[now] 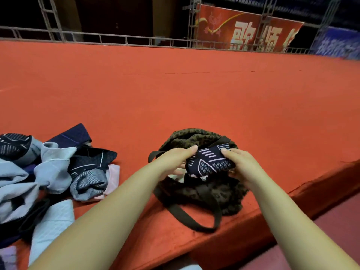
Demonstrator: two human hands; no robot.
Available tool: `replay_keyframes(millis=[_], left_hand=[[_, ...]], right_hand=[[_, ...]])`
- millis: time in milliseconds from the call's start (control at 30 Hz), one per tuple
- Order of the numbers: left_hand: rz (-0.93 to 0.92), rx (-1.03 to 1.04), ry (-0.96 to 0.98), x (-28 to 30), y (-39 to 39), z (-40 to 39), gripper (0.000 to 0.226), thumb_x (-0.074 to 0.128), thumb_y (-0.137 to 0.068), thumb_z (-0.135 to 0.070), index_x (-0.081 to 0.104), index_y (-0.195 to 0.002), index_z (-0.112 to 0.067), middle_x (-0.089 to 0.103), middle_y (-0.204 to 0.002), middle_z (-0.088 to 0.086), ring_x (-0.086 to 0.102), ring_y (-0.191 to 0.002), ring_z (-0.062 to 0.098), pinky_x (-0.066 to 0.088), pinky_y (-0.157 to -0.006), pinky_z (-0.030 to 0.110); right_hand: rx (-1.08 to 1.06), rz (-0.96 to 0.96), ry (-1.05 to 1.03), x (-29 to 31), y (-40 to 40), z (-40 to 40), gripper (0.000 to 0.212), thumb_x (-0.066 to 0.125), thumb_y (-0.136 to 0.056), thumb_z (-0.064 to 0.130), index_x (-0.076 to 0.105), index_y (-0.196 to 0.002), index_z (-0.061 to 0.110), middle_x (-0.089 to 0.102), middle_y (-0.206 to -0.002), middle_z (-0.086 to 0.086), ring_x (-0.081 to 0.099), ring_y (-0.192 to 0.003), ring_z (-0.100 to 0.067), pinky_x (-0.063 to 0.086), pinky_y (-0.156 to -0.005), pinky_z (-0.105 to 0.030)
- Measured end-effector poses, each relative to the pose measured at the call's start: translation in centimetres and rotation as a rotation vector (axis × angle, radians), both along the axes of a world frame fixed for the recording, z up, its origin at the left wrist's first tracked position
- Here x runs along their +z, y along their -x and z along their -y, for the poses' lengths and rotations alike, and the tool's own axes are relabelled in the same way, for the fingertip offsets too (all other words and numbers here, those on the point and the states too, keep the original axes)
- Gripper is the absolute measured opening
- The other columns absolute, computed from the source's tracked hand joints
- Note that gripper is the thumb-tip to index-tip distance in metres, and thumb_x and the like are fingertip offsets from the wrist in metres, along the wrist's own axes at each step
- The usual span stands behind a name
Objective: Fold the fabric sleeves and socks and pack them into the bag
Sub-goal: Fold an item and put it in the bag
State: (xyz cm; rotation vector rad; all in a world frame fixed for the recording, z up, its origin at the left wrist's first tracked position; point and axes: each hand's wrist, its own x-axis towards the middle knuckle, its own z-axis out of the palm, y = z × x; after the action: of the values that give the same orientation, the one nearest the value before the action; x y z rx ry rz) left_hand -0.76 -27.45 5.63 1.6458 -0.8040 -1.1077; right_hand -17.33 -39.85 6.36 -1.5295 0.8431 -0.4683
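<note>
Both my hands, left hand (175, 159) and right hand (241, 166), hold the folded sock (209, 161) above the bag (194, 139); the pile (48, 168) waits at nine o'clock, and a loose grip could unfold it.

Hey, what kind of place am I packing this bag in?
Probably an indoor stage or event hall. You're working at the edge of a raised platform covered in red carpet, with metal truss framing behind it and a red banner with large characters.

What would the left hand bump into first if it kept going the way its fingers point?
The left hand points right, so it would likely push first into the folded sock it already grips, then the right hand.
</note>
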Motion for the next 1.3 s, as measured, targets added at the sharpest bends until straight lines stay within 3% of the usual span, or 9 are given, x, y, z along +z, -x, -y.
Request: replay_keyframes(millis=[133, 367, 500, 800, 900, 1000, 1100, 1167, 1300], left_hand=[[0.125, -0.028, -0.111, 0.7, -1.9, 5.0, 0.074, 0.029, -0.088, -0.069, 0.037, -0.143, -0.020, 0.039, -0.148, -0.001, 0.031, -0.138, 0.020, 0.026, -0.110, 0.039], [0.259, -0.001, 0.084, -0.5, -6.9, 12.3, 0.110, 0.038, -0.050, -0.098, 0.056, -0.130, -0.023, 0.052, -0.138, -0.004, 0.048, -0.127, 0.014, 0.028, -0.113, 0.042], [0.393, 0.033, 0.078, 1.5, -6.7, 12.8, 0.099, 0.029, -0.064, -0.087, 0.051, -0.134, -0.022, 0.045, -0.143, -0.004, 0.040, -0.132, 0.012, 0.022, -0.116, 0.039], [0.704, -0.271, -0.228, -3.9, -7.7, 12.4, 0.053, 0.025, -0.099, -0.049, 0.040, -0.142, -0.021, 0.035, -0.151, -0.001, 0.032, -0.138, 0.014, 0.021, -0.113, 0.027], [0.726, -0.289, -0.226, -4.4, -8.3, 12.4, 0.052, 0.033, -0.100, -0.043, 0.033, -0.146, -0.018, 0.031, -0.152, -0.002, 0.029, -0.139, 0.014, 0.019, -0.113, 0.025], [0.725, -0.252, -0.189, -4.1, -8.8, 12.8, 0.045, 0.039, -0.099, -0.038, 0.046, -0.137, -0.015, 0.046, -0.141, -0.001, 0.041, -0.130, 0.015, 0.026, -0.108, 0.025], [0.623, -0.111, -0.079, -3.6, -9.1, 12.9, 0.027, 0.044, -0.097, -0.033, 0.059, -0.094, -0.012, 0.058, -0.091, -0.001, 0.051, -0.087, 0.015, 0.042, -0.086, 0.035], [0.583, -0.043, -0.001, -2.9, -8.9, 12.7, 0.023, 0.046, -0.097, -0.031, 0.049, -0.079, -0.016, 0.048, -0.079, -0.006, 0.045, -0.075, 0.010, 0.038, -0.072, 0.031], [0.622, -0.022, 0.127, -0.3, -9.1, 12.8, 0.034, 0.046, -0.097, -0.032, 0.053, -0.124, -0.012, 0.055, -0.122, -0.005, 0.049, -0.114, 0.010, 0.036, -0.098, 0.029]], right_hand=[[0.040, -0.112, -0.059, -1.0, -1.3, 3.7, 0.016, 0.055, -0.094, 0.028, 0.062, -0.084, 0.017, 0.063, -0.063, 0.005, 0.060, -0.051, -0.011, 0.040, -0.051, -0.020], [0.032, -0.030, -0.259, -3.5, -6.2, 8.0, 0.015, 0.055, -0.096, 0.028, 0.061, -0.088, 0.017, 0.066, -0.082, 0.000, 0.061, -0.074, -0.012, 0.050, -0.051, -0.022], [-0.064, 0.020, -0.322, -4.3, -9.7, 9.8, 0.015, 0.058, -0.094, 0.027, 0.063, -0.090, 0.014, 0.068, -0.093, -0.003, 0.062, -0.085, -0.014, 0.051, -0.053, -0.024], [0.049, -0.487, 0.297, -3.6, -10.2, 11.5, 0.048, 0.044, -0.096, 0.045, 0.057, -0.077, 0.003, 0.065, -0.071, -0.016, 0.065, -0.066, -0.034, 0.054, -0.062, -0.039], [0.098, -0.733, 0.777, -2.7, -8.9, 10.7, 0.041, 0.040, -0.095, 0.048, 0.055, -0.096, 0.010, 0.063, -0.094, -0.008, 0.061, -0.091, -0.030, 0.040, -0.067, -0.034], [0.229, -0.500, 1.112, -3.1, -7.6, 9.6, 0.035, 0.040, -0.091, 0.043, 0.058, -0.104, 0.015, 0.063, -0.103, -0.002, 0.058, -0.100, -0.026, 0.043, -0.076, -0.035], [0.664, -0.346, 1.047, -4.5, -7.5, 9.4, 0.038, 0.038, -0.099, 0.030, 0.058, -0.125, 0.012, 0.057, -0.129, -0.002, 0.045, -0.122, -0.016, 0.030, -0.105, -0.024], [0.726, -0.430, 0.967, -5.7, -8.3, 10.0, 0.047, 0.035, -0.102, 0.031, 0.031, -0.148, 0.022, 0.031, -0.153, 0.003, 0.026, -0.139, -0.012, 0.014, -0.112, -0.019], [0.648, -0.686, 0.952, -7.2, -10.8, 9.8, 0.055, 0.026, -0.100, 0.050, 0.010, -0.151, 0.037, 0.020, -0.158, -0.004, 0.022, -0.142, -0.026, 0.021, -0.111, -0.038]])
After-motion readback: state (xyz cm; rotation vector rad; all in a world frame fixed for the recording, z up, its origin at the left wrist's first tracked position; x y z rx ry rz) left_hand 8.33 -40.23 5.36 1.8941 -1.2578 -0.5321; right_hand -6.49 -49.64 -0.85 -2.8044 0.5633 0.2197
